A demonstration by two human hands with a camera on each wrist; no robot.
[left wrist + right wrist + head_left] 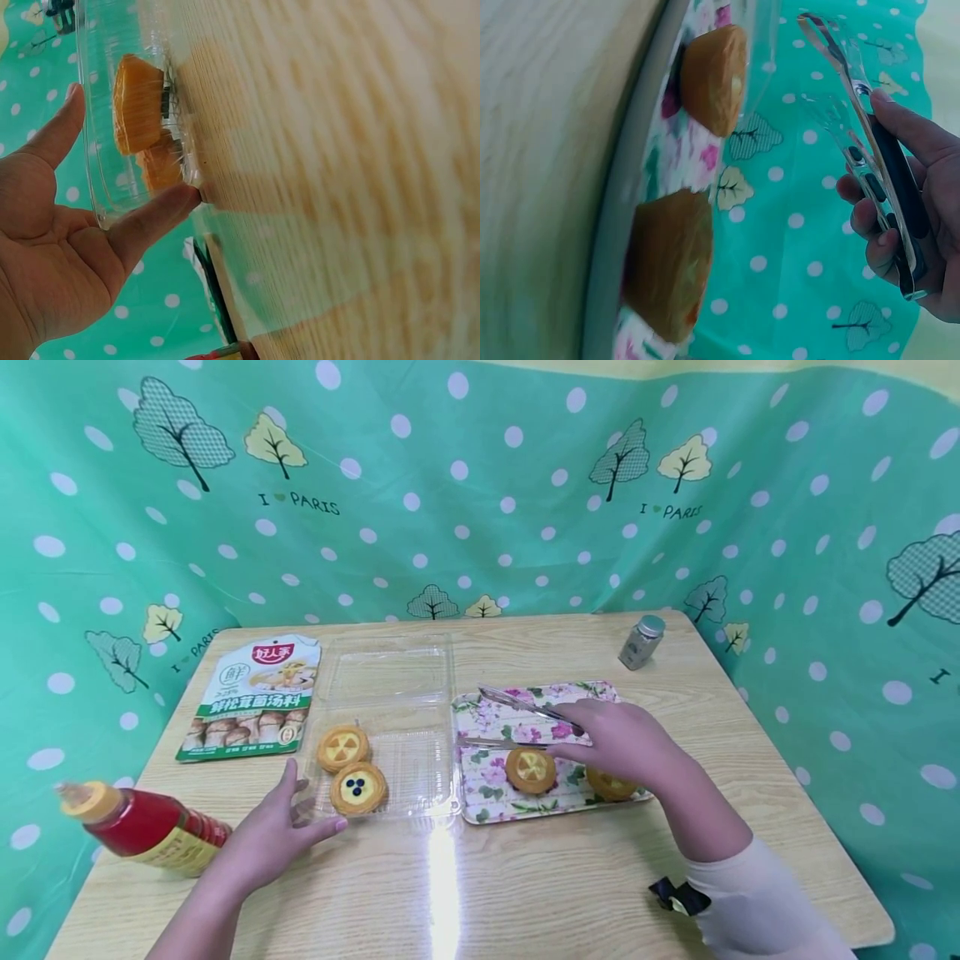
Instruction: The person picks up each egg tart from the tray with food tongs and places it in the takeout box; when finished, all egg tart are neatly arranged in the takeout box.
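Observation:
My right hand (611, 739) grips metal tongs (874, 161) with dark handle grips. Their two arms stand apart above a floral tray (480, 793), with nothing between the tips. On the tray one tart (531, 771) lies just below the tongs, and another tart (611, 783) is partly hidden under my right hand. A clear plastic container (416, 777) with its lid folded back stands left of the tray. In its left side sit a tart with a yellow topping (343, 748) and a tart with dark berries (358, 788). My left hand (273, 831), fingers spread, rests at the container's near left corner.
A red squeeze bottle (161, 827) with a yellow cap stands left of my left forearm. Behind it lies a green and white food pouch (251, 697). A small jar (642, 642) with a green lid is at the back right. Polka-dot cloth (465, 527) surrounds the table.

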